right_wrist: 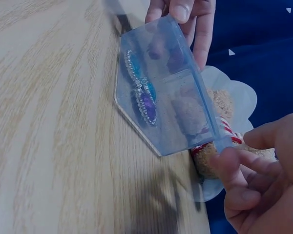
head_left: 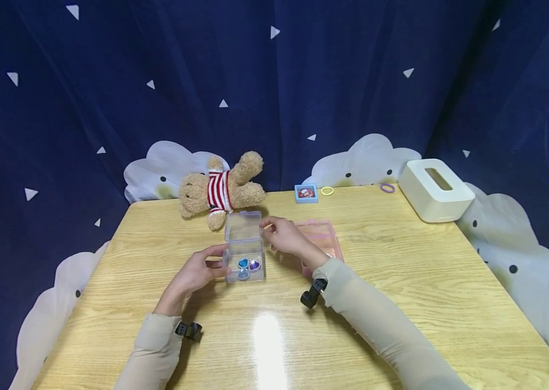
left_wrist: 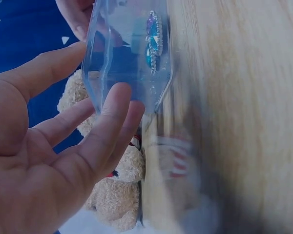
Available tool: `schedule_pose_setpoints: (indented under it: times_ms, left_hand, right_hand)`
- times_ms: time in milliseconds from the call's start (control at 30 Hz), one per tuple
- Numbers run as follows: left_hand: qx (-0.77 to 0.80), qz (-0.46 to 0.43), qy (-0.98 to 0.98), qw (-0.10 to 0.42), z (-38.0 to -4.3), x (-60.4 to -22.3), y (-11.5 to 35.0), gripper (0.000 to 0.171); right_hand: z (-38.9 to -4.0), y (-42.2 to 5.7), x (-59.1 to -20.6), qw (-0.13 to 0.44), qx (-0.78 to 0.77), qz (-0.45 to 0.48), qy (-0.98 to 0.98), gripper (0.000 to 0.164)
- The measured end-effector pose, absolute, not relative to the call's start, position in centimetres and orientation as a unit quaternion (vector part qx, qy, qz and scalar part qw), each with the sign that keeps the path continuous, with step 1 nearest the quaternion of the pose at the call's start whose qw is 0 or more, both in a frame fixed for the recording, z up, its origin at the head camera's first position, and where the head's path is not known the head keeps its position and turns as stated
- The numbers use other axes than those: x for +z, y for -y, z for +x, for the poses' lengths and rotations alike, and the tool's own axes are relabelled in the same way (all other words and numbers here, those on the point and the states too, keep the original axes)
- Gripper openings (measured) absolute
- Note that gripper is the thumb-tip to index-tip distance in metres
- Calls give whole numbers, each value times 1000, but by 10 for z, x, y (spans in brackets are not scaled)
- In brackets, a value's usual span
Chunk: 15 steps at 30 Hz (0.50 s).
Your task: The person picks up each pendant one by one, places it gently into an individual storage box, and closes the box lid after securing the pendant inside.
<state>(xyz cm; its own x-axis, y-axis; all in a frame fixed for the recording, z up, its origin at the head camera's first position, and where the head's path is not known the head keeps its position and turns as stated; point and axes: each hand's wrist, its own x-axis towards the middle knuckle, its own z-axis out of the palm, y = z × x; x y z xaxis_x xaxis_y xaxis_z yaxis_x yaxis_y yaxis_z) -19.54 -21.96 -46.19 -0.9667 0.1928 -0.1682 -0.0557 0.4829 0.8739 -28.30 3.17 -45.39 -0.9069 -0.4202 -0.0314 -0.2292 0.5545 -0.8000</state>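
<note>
A clear plastic box [head_left: 245, 249] lies on the table with its hinged lid [head_left: 243, 226] tilted back. Inside it sit several jewelled pieces with beaded silver rims, among them a blue one [head_left: 242, 263] and a purple one [head_left: 254, 265]. At the box's left side my left hand [head_left: 198, 271] rests its fairly straight thumb and fingers against the wall. My right hand [head_left: 284, 235] is by the lid's right edge; in the right wrist view its thumb and forefinger pinch a corner there. Under the right forearm, a pink plastic box [head_left: 335, 246] stands partly hidden with its lid raised.
A teddy bear [head_left: 221, 189] in a striped shirt lies behind the clear box. Along the back edge are a small blue-framed box [head_left: 306, 194], a yellow ring [head_left: 327, 190] and a purple ring [head_left: 387, 188]. A white tissue box [head_left: 435, 189] stands at the back right corner.
</note>
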Motion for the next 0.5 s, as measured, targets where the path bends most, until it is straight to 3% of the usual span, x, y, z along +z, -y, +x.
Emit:
schedule_pose_setpoints:
  times_ms: [500]
  left_hand:
    - [514,39,-848,122,-194,-460,219,68]
  right_hand:
    - [-284,-37,-455,99,-477,-182,-854,21]
